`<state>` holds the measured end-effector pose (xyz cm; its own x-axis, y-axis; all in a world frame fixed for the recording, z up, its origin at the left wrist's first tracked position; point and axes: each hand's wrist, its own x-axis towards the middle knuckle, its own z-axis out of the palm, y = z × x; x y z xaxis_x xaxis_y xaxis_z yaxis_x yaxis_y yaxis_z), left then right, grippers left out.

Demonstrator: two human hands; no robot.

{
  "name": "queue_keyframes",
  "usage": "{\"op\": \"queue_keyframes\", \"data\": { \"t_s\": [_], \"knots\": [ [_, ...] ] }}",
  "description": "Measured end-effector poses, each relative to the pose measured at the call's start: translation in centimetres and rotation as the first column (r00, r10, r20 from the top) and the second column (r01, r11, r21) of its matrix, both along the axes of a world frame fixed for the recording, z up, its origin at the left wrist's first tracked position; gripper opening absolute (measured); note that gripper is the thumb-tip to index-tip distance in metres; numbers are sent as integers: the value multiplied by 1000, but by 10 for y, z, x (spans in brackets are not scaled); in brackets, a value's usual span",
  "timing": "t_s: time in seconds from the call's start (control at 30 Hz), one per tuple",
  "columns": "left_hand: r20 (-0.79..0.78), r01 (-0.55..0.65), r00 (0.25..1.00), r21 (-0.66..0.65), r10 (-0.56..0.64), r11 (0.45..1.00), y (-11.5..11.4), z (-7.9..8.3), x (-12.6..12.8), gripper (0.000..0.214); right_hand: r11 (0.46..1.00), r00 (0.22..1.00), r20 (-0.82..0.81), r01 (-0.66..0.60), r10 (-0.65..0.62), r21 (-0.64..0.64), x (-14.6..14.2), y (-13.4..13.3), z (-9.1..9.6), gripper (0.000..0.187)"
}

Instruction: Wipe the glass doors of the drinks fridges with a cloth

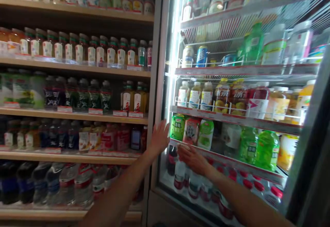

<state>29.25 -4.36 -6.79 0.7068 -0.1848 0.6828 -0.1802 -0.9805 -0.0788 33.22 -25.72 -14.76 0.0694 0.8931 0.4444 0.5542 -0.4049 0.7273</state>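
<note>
Green pack [177, 125] is at centre of frame, left end of its row in the cooler [159, 82]. Long axis roughly upright. It lies just right of the left hand [160, 137], and up and slightly left from the right hand [192, 158]. Left hand is nearer. Small gap in frame between its fingertips and the pack; can't call the depth.

Left hand: open, fingers spread and pointing up, nothing held, overlapping the cooler's left edge. Contact with the edge: can't tell.

Right hand: fingers out fairly straight and close together, aimed left, nothing visible in it. Sits in front of the shelf rail [232, 161], below the pink pack [191, 130]. Touching the rail or not: can't tell. Blurred.

Containers: the cooler's pack row runs green pack, pink pack, green-and-white pack [205, 134], then green bottles [268, 149] toward lower right. Row above has tea bottles [222, 94] and other drinks. Upper right holds a blue can [201, 56] among bottles. Bottom right: red-capped bottles [275, 194].

Left half of frame: wooden shelves [77, 10] with bottle rows, plus a phone-like screen [135, 139] at lower centre.
</note>
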Motion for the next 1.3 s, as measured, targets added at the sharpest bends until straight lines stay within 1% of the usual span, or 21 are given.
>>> {"op": "queue_keyframes", "data": {
  "t_s": [0.03, 0.07, 0.13, 0.2, 0.23, 0.3, 0.47, 0.53, 0.57, 0.63, 0.7, 0.77, 0.8, 0.83, 0.87, 1.0, 1.07, 1.1, 1.17, 1.23, 1.3],
  "knots": [
    [8, 30, 1000, 18, -31, 999, -7, 0, -1, 61, 1000, 1000, 11, 7, -7, 13, -2, -9, 3, 37],
    [21, 55, 998, 30, -56, 998, -15, 1, -1, 61, 998, 999, 23, 32, -34, 56, -4, -18, 16, 38],
    [52, 90, 994, 35, -92, 995, -31, 6, -1, 62, 971, 991, 35, 122, -132, 203, -8, -33, 56, 43],
    [86, 123, 988, 30, -125, 992, -46, 11, 0, 62, 898, 971, 17, 212, -237, 386, -11, -48, 95, 47],
    [100, 143, 984, 30, -145, 989, -54, 13, 0, 62, 861, 962, 11, 238, -272, 450, -14, -56, 106, 48],
    [119, 189, 974, 41, -193, 981, -69, 13, 0, 62, 832, 951, 14, 262, -308, 489, -22, -72, 104, 47],
    [163, 285, 941, 98, -298, 954, -103, -1, 2, 59, 920, 951, 62, 274, -302, 279, -52, -111, 26, 41],
    [191, 308, 926, 120, -326, 944, -115, -8, 4, 58, 938, 951, 93, 270, -295, 218, -58, -124, 16, 38],
    [204, 320, 917, 133, -342, 938, -121, -10, 5, 57, 936, 948, 103, 274, -301, 220, -58, -130, 21, 37],
    [226, 345, 899, 158, -374, 925, -132, -12, 7, 56, 896, 930, 110, 298, -350, 330, -57, -142, 48, 38],
    [239, 364, 886, 175, -398, 915, -143, -13, 8, 55, 792, 900, 97, 317, -424, 522, -55, -154, 82, 40],
    [239, 372, 880, 188, -410, 909, -151, -16, 7, 54, 698, 879, 72, 321, -471, 641, -54, -163, 101, 43],
    [236, 373, 880, 195, -412, 907, -154, -18, 6, 54, 684, 875, 64, 326, -479, 653, -56, -167, 100, 44],
    [232, 373, 880, 202, -415, 905, -157, -22, 5, 54, 695, 877, 60, 335, -477, 637, -59, -169, 92, 45],
    [228, 375, 879, 211, -418, 903, -159, -26, 4, 54, 724, 882, 60, 343, -467, 599, -63, -171, 76, 45],
    [225, 395, 867, 231, -444, 889, -164, -44, 4, 51, 859, 917, 61, 344, -394, 379, -83, -179, -9, 42],
    [234, 400, 863, 228, -448, 888, -166, -50, 5, 52, 889, 926, 64, 334, -371, 315, -87, -185, -23, 41],
    [240, 401, 861, 222, -448, 889, -168, -51, 6, 53, 885, 923, 66, 340, -379, 318, -88, -189, -17, 41],
    [241, 409, 857, 217, -455, 886, -171, -51, 5, 53, 824, 896, 63, 373, -439, 426, -85, -199, 16, 43],
    [233, 420, 854, 218, -464, 881, -176, -50, 3, 51, 675, 843, 40, 400, -536, 619, -80, -209, 59, 43],
    [222, 424, 855, 222, -469, 878, -181, -50, -1, 51, 556, 803, 20, 393, -595, 732, -78, -219, 87, 44]
  ]
}}
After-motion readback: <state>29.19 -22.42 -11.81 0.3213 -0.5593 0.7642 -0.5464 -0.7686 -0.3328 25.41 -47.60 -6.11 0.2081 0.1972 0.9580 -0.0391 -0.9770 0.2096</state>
